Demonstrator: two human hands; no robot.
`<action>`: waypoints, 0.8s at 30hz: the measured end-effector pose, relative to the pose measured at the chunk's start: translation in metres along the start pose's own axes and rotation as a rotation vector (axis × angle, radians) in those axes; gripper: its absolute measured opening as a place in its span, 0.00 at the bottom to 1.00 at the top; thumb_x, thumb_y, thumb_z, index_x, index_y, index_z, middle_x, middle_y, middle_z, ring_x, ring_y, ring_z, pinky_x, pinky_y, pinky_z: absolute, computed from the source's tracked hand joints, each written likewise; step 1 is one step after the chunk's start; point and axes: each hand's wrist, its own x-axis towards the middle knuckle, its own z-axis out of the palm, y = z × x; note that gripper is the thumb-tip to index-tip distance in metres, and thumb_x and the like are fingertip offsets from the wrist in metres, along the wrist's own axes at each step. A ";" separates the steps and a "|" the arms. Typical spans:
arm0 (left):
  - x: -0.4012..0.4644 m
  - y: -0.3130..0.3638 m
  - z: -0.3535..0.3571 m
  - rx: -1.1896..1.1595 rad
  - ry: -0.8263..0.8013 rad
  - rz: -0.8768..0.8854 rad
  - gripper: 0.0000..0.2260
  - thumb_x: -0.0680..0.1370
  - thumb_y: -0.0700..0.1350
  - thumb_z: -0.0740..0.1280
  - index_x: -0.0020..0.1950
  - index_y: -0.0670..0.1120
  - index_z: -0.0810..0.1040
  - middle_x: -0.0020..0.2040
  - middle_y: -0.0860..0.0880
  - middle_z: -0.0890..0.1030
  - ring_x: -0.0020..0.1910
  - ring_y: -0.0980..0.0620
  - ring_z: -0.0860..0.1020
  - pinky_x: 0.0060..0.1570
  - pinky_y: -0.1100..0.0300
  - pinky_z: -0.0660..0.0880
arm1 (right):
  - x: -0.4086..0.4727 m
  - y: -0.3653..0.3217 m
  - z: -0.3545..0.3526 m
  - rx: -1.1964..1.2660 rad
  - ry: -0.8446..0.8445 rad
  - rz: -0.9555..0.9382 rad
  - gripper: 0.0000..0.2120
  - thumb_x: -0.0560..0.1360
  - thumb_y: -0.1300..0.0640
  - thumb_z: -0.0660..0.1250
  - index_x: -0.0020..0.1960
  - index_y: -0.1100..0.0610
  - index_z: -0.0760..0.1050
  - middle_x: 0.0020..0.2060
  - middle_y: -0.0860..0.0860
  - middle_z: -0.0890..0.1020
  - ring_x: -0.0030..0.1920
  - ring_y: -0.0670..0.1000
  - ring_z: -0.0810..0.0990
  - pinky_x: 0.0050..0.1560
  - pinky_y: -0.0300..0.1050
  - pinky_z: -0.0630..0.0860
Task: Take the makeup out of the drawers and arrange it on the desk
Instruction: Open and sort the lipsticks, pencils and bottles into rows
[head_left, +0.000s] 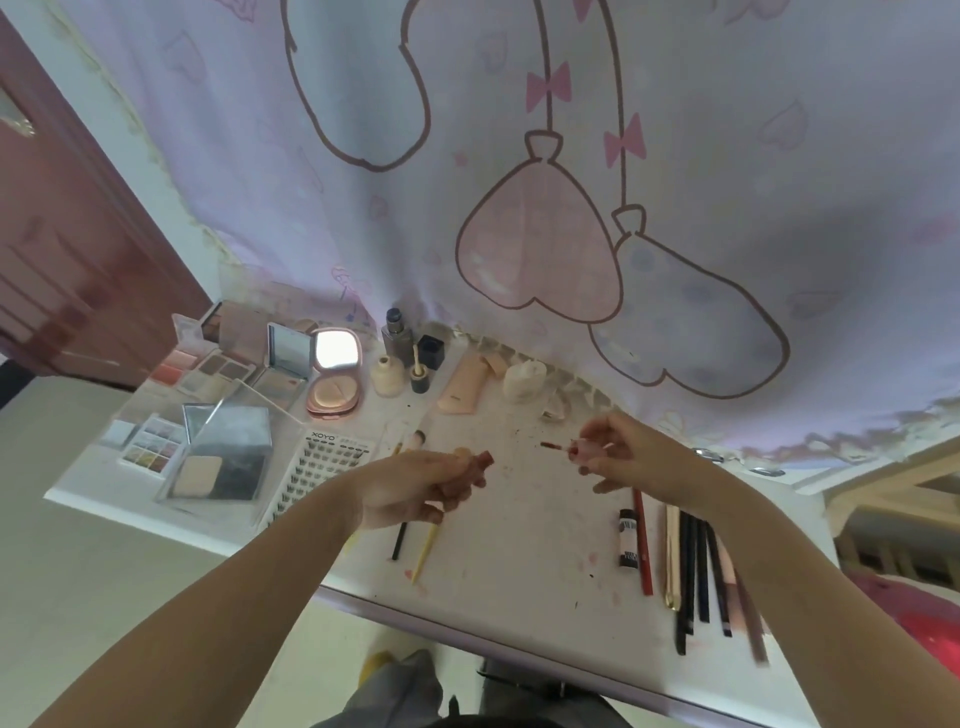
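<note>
A: Pink-red, translucent plastic: small lip-gloss tube (475, 467), held in the left hand (415, 480), fingers curled round the body, open mouth pointing toward 2 o'clock.

B: And the right hand (615, 451)?

A: Pinches the pale pink cap with thin red-tipped applicator wand (563, 447). Wand's long axis runs roughly 9 to 3, tip at the 9 end, aimed back at the tube. Tip and tube mouth are near but apart, both above the white stained desk top (519, 545).

B: So the next move, by judgement?

A: Probably re-seating the wand: tip must travel toward 8 o'clock and line up with the tube's axis, which sits slightly off the wand's line. The right hand carries the moving part.

B: Room to set it down afterwards?

A: Bare desk between the hands and down to the near edge at 6. At 4 o'clock, a row of dark and red cosmetic pencils (691, 571) lies lengthwise. At 9, a clear lash tray marked XOYO (322, 467); open palettes and compacts beyond, bottles at 12. Single view only; drawers not visible.
</note>
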 end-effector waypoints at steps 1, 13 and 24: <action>0.003 -0.004 -0.001 -0.025 0.077 0.050 0.12 0.80 0.49 0.61 0.55 0.43 0.78 0.43 0.49 0.77 0.40 0.54 0.73 0.41 0.62 0.71 | 0.003 0.007 0.002 0.131 -0.005 0.028 0.15 0.76 0.59 0.67 0.61 0.51 0.69 0.54 0.53 0.79 0.52 0.49 0.82 0.47 0.40 0.80; 0.092 -0.001 0.023 0.701 0.787 0.354 0.11 0.76 0.50 0.68 0.58 0.52 0.78 0.50 0.55 0.75 0.48 0.57 0.72 0.52 0.61 0.70 | 0.084 0.064 0.061 0.002 0.496 -0.022 0.10 0.77 0.46 0.63 0.52 0.51 0.75 0.48 0.49 0.80 0.46 0.46 0.79 0.46 0.39 0.76; 0.130 -0.013 0.010 1.140 0.847 0.359 0.11 0.79 0.50 0.63 0.57 0.47 0.76 0.54 0.49 0.77 0.55 0.46 0.72 0.51 0.55 0.62 | 0.111 0.074 0.083 -0.382 0.605 -0.074 0.09 0.78 0.54 0.63 0.54 0.59 0.73 0.51 0.53 0.76 0.51 0.54 0.73 0.53 0.49 0.73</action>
